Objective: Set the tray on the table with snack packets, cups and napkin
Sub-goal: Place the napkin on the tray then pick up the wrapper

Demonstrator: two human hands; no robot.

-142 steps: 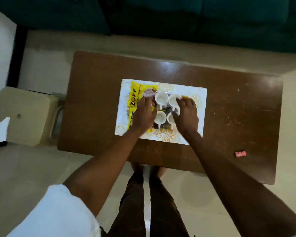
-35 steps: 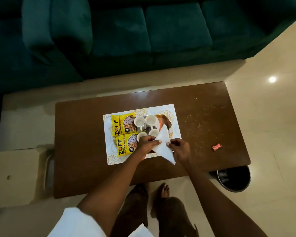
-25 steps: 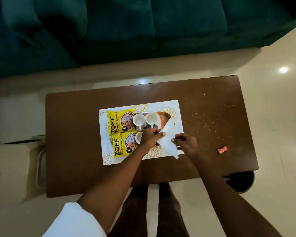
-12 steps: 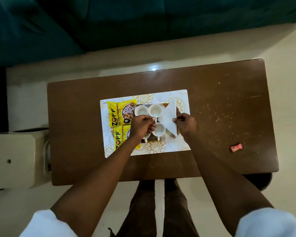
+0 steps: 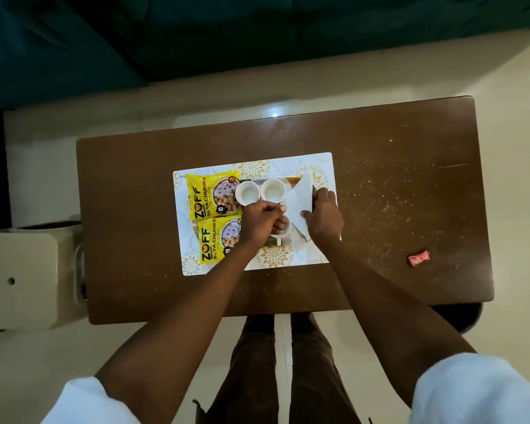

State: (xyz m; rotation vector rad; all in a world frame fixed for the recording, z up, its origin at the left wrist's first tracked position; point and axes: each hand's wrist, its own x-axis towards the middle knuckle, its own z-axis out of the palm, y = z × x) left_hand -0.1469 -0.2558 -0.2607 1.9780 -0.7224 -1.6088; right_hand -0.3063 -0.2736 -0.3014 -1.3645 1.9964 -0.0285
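A white tray (image 5: 276, 261) with gold flower prints lies in the middle of the brown table (image 5: 129, 209). Two yellow snack packets (image 5: 210, 197) (image 5: 214, 241) lie on its left part. Small white cups (image 5: 247, 193) (image 5: 272, 191) stand at the centre; a third is partly hidden under my left hand (image 5: 259, 223). A folded white triangular napkin (image 5: 299, 200) rests on the tray's right part. Both hands pinch it: my left hand at its left corner, my right hand (image 5: 323, 215) along its right edge.
A small red wrapper (image 5: 419, 258) lies on the table's right side. A cream stool (image 5: 22, 276) stands left of the table and a dark bin (image 5: 459, 316) sits under its near right corner. A teal sofa (image 5: 196, 35) runs along the far side.
The cups were being arranged first. Then both hands carried the napkin from the tray's near edge up onto its right part, and it now lies flat beside the cups.
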